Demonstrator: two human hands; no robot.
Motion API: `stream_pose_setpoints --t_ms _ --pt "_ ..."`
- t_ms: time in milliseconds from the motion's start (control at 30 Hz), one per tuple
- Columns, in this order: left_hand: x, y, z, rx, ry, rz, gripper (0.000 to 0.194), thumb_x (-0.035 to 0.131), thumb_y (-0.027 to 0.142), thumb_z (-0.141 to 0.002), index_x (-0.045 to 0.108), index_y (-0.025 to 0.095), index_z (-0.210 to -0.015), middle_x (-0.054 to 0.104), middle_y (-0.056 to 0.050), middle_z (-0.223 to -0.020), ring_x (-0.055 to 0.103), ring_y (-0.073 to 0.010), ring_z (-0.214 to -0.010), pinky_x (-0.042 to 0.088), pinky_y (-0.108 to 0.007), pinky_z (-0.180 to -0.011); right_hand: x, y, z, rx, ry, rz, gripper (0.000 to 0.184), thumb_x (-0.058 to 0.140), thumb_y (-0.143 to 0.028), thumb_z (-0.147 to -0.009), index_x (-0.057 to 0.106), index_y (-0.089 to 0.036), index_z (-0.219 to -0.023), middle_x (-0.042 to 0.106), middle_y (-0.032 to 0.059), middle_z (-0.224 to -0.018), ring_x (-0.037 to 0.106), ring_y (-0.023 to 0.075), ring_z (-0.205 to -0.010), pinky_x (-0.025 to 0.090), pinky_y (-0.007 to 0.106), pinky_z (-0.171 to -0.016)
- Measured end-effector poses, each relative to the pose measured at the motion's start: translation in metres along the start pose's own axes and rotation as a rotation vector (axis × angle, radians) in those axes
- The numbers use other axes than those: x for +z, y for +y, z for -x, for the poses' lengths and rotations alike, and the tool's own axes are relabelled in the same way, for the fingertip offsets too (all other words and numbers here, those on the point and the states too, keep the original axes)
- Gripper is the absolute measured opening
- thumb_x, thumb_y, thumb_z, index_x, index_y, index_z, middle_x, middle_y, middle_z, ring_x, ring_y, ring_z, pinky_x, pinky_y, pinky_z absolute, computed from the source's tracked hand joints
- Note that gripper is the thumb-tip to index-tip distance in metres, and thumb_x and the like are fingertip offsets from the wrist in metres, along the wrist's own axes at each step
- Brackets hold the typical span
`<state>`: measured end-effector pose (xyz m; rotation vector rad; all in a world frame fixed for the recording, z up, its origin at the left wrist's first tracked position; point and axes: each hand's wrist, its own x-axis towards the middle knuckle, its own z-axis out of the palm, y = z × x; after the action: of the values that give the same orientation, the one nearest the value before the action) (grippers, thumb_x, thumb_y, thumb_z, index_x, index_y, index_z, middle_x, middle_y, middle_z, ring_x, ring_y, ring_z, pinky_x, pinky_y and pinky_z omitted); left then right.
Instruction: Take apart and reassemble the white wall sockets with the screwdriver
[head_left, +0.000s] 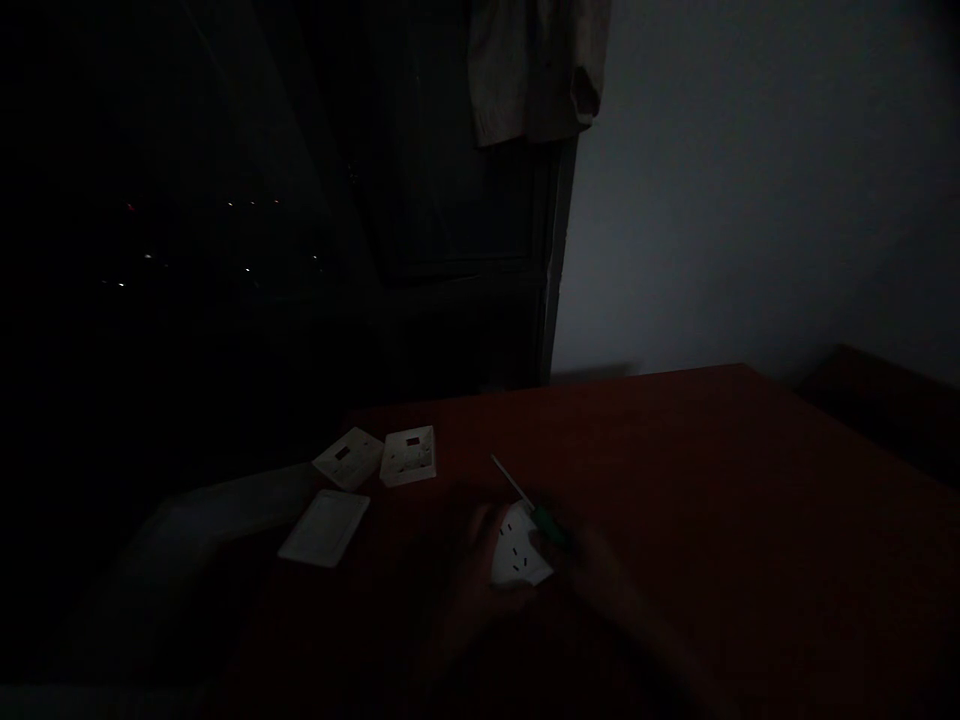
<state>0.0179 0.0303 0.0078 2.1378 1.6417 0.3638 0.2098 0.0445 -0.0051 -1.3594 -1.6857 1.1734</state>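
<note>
Head view — right fingers (568,548) grip screwdriver (537,513), pointing forward-left; left fingers (480,524) hold socket (507,556).

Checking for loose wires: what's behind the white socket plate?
Reddish table shows beyond the socket plate. The left hand holds it; its back and anything directly behind, any wires included, are covered.

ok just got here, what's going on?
In a very dark room, a person's left hand holds a white socket plate over the red-brown table. The right hand grips a green-handled screwdriver, its tip pointing away from the person, past the plate. Off to the left are two open white boxes and, nearer the person, a flat white panel. Too dark to tell whether the right fingers touch the socket plate.
</note>
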Motion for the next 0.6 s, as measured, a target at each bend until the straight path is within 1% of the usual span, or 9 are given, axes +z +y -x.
stream_pose_setpoints --t_ms 67,133,233,300,367,467,533,600 --pt "-0.006 0.007 0.002 -0.025 -0.011 -0.058 0.089 0.077 0.036 -0.059 0.04 0.024 -0.14 0.041 -0.01 -0.143 0.04 -0.0356 -0.127 0.036 -0.047 -0.105 0.0 -0.002 0.0 -0.007 0.017 -0.005 0.045 0.055 -0.035 -0.083 0.058 -0.017 -0.124 0.067 0.0088 -0.115 0.063 0.0253 -0.101 0.048 0.037 -0.089" --pt "-0.011 0.015 0.003 -0.029 -0.011 -0.134 0.088 0.075 0.034 -0.062 0.039 0.023 -0.141 0.039 -0.011 -0.146 0.039 -0.0373 -0.128 0.035 -0.051 -0.104 0.0 -0.003 0.0 -0.004 0.018 0.006 0.046 0.054 -0.033 -0.083 0.056 -0.017 -0.126 0.067 0.0096 -0.117 0.063 0.0252 -0.101 0.049 0.037 -0.089" --pt "-0.012 0.021 0.005 0.043 0.013 -0.228 0.082 0.072 0.03 -0.066 0.038 0.023 -0.141 0.038 -0.01 -0.148 0.037 -0.0368 -0.13 0.034 -0.053 -0.104 0.0 -0.002 -0.001 -0.024 0.022 0.028 0.045 0.054 -0.031 -0.083 0.057 -0.016 -0.125 0.065 0.0104 -0.12 0.063 0.0251 -0.103 0.049 0.036 -0.09" --pt "-0.01 0.023 0.007 0.107 0.028 -0.283 0.073 0.07 0.029 -0.071 0.042 0.024 -0.139 0.039 -0.01 -0.148 0.035 -0.0362 -0.131 0.031 -0.055 -0.106 0.001 -0.001 -0.002 -0.051 0.031 0.024 0.045 0.054 -0.029 -0.083 0.057 -0.017 -0.126 0.064 0.0099 -0.123 0.061 0.0247 -0.107 0.047 0.036 -0.092" --pt "-0.009 0.024 0.009 0.141 0.045 -0.331 0.061 0.066 0.029 -0.077 0.047 0.025 -0.135 0.041 -0.009 -0.147 0.036 -0.0356 -0.132 0.03 -0.057 -0.106 0.002 0.0 -0.002 -0.053 0.041 0.021 0.046 0.054 -0.029 -0.083 0.056 -0.017 -0.128 0.065 0.0101 -0.123 0.061 0.0246 -0.108 0.047 0.036 -0.093" --pt "-0.008 0.025 0.012 0.148 0.079 -0.347 0.048 0.063 0.03 -0.082 0.052 0.027 -0.129 0.043 -0.006 -0.145 0.04 -0.0336 -0.13 0.035 -0.055 -0.104 0.004 0.0 -0.002 -0.031 0.063 0.033 0.046 0.053 -0.03 -0.083 0.058 -0.015 -0.125 0.067 0.0113 -0.118 0.063 0.0255 -0.104 0.048 0.037 -0.091" --pt "-0.008 0.025 0.012 0.145 0.081 -0.331 0.045 0.064 0.03 -0.082 0.054 0.027 -0.126 0.044 -0.005 -0.145 0.041 -0.0328 -0.129 0.039 -0.052 -0.103 0.005 0.001 -0.002 -0.04 0.075 0.031 0.045 0.054 -0.032 -0.083 0.059 -0.016 -0.124 0.068 0.011 -0.116 0.064 0.0258 -0.102 0.049 0.038 -0.09" --pt "-0.009 0.025 0.012 0.149 0.07 -0.313 0.047 0.066 0.027 -0.08 0.054 0.026 -0.125 0.042 -0.005 -0.146 0.04 -0.0323 -0.13 0.04 -0.051 -0.104 0.005 0.002 -0.002 -0.057 0.08 0.024 0.044 0.055 -0.032 -0.083 0.059 -0.017 -0.124 0.067 0.0104 -0.118 0.064 0.0257 -0.102 0.049 0.038 -0.09"
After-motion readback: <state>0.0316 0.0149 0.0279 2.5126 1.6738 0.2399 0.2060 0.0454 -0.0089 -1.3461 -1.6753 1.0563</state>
